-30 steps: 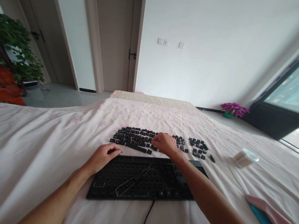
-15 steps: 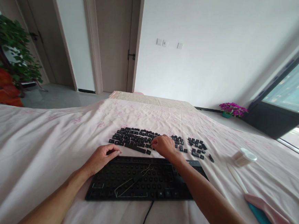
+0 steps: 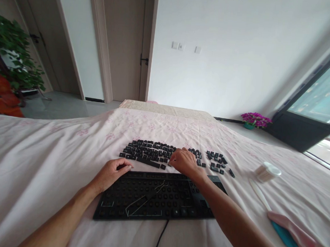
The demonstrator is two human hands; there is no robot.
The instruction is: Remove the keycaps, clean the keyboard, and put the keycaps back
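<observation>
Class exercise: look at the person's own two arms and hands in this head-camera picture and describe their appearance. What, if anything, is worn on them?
Both arms are bare from the picture's lower edge to the fingertips: no sleeves show. The left hand and right hand wear no gloves, and no watch, bracelet or ring can be made out. The wide lens makes the forearms look long and tapering.

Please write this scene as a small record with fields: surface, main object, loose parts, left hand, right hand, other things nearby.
surface: pale pink sheet with faint flower print
main object: black keyboard, keycaps removed, wire tool lying on it
loose parts: black keycaps laid in rows beyond the keyboard
left hand: left hand rests at the keyboard's far left corner
right hand: right hand on the keycaps, fingers curled; grip unclear
other things nearby: white cup, pink cloth, at right
</observation>
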